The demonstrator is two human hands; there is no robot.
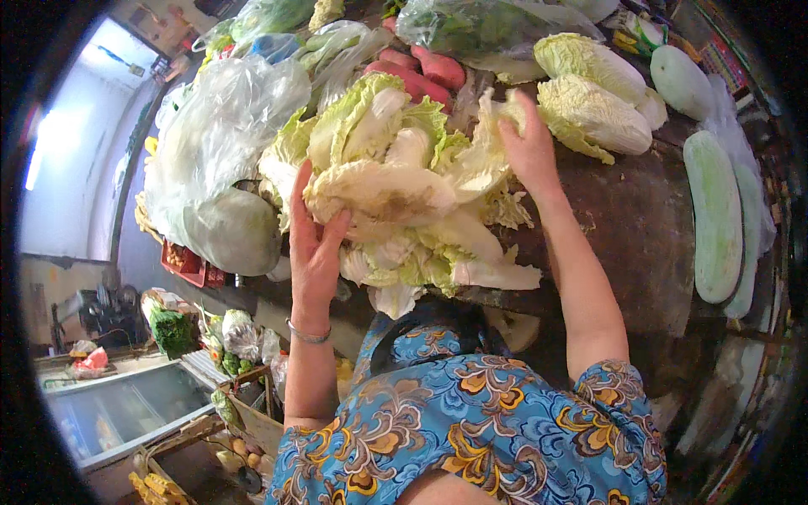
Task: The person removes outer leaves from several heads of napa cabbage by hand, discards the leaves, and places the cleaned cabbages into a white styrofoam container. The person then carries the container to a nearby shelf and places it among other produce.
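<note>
A pile of loose napa cabbage leaves (391, 189), pale with green frilled edges and some brown patches, lies before me at the near edge of a dark table (622, 214). At the pile's left side, my left hand (315, 233) has its thumb spread from its fingers against a browned leaf (391, 192). My right hand (529, 142) is at the upper right of the pile, its fingers curled over a pale, crinkled leaf (489, 145). Two whole napa cabbages (593, 113) rest just right of that hand.
A winter melon (237, 230) and a clear plastic bag (221, 113) lie to the left. Red-skinned tubers (420, 72) and bagged greens (492, 28) sit beyond the pile. Long pale green gourds (713, 214) line the right side. A red crate (189, 265) stands at lower left.
</note>
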